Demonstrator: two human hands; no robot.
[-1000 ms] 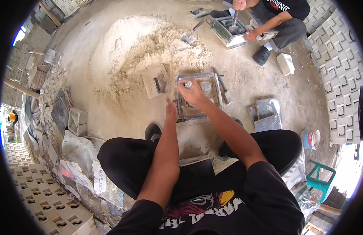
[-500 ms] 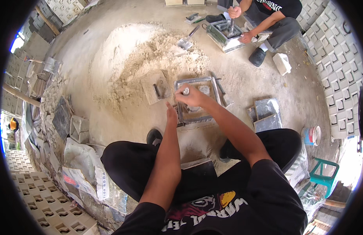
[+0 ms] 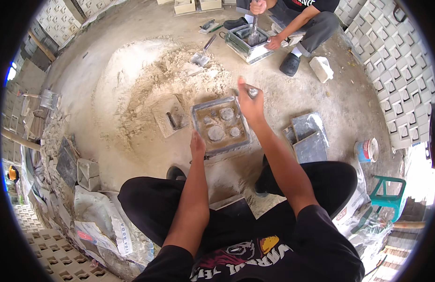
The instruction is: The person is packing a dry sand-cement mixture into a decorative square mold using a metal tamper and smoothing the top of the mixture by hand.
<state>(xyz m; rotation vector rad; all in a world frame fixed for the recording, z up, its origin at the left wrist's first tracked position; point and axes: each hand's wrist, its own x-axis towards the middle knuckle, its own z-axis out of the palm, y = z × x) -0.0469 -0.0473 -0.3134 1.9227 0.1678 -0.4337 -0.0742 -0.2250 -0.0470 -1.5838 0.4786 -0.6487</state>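
A square metal-framed mould lies on the ground in front of me. Inside it is a brown bed with several round grey pieces and small shapes. My left hand is closed at the mould's left side, thumb up, its fingers partly hidden. Over the mould's upper right edge, my right hand is closed around a tool; only its rounded grey end shows, and the fist hides the rest. Left of the mould lies a flat square board with a dark handle.
A pale powder heap spreads beyond the board, with a trowel on it. Another person works at a second mould. Dark plates, a bucket and a green stool stand at right; a block is left.
My right hand has moved from above the mould's left part to its upper right edge, uncovering the round pieces. The left hand stays at the mould's left side. The view has shifted slightly.
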